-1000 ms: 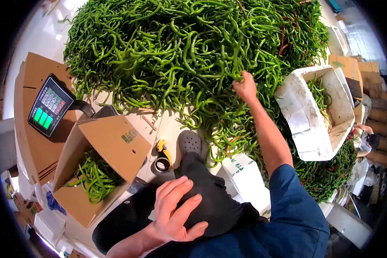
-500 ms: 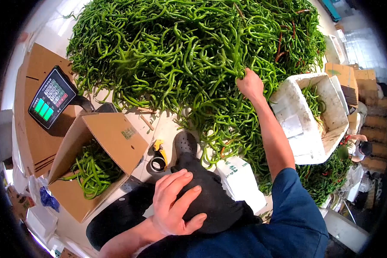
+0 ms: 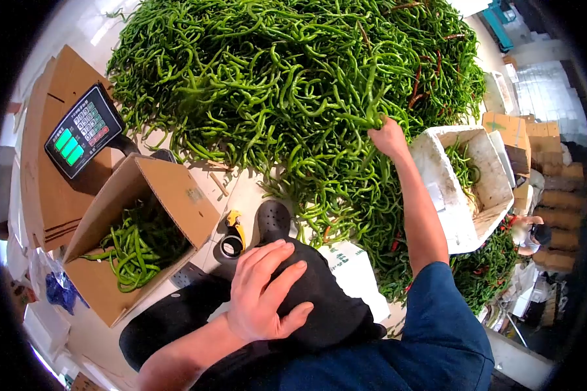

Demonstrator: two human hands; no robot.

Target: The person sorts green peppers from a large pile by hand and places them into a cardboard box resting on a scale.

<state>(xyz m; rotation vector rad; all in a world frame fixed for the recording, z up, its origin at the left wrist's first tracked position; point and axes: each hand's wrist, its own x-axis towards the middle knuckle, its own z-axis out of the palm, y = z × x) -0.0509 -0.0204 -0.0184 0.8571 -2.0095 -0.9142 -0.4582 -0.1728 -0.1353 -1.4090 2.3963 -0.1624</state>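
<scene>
A big heap of long green peppers (image 3: 254, 85) covers the floor ahead. At its right side my right hand (image 3: 389, 135) is closed round the ends of a few green peppers (image 3: 370, 98), which point up and left from the fingers. My left hand (image 3: 265, 291) rests on my dark-trousered knee, fingers spread, holding nothing. An open cardboard box (image 3: 179, 195) at the left holds more green peppers (image 3: 135, 251). Behind it stands a scale display (image 3: 85, 130) with green digits.
A white foam box (image 3: 450, 221) with some peppers stands right of my forearm. A yellow tape dispenser (image 3: 235, 229) lies near my shoe (image 3: 273, 218). White printed sheets (image 3: 353, 270) lie beside my knee. A person (image 3: 529, 234) is at the far right.
My right hand has shifted slightly right and down, and peppers now stick out of it more clearly. The view has turned a little. My left hand stays on the knee.
</scene>
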